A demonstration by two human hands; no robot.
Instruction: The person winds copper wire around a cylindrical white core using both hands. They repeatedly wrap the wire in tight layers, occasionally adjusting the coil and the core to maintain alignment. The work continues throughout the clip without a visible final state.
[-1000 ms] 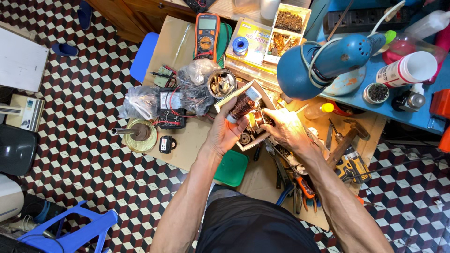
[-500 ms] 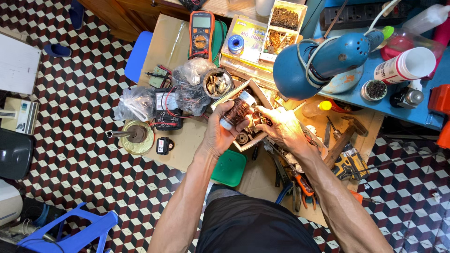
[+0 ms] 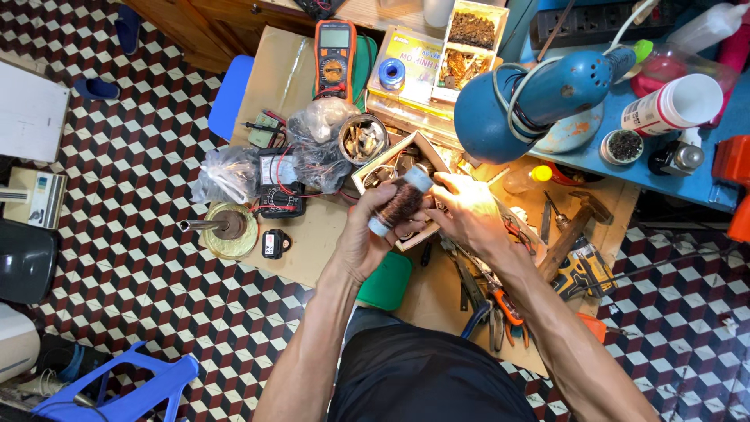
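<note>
A blue lamp (image 3: pixel 539 98) is seen above the cluttered tabletop (image 3: pixel 312 234); a yellow printed box (image 3: pixel 410 59) lies beyond. A wire spool (image 3: pixel 400 202), tilted diagonally upper-right, is gripped by the left hand (image 3: pixel 371 238) and pinched by the right hand (image 3: pixel 469 212) fingers.

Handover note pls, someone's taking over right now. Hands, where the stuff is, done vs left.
Left hand: grips a spool of dark copper-coloured wire, tilted, above the open cardboard box.
Right hand: fingers at the spool's upper end, under the blue desk lamp.
Nearby: multimeter at the far edge of the table, pliers near the right forearm, hammer to the right.
Done: spool is up in hand.
Left: cannot tell.
</note>
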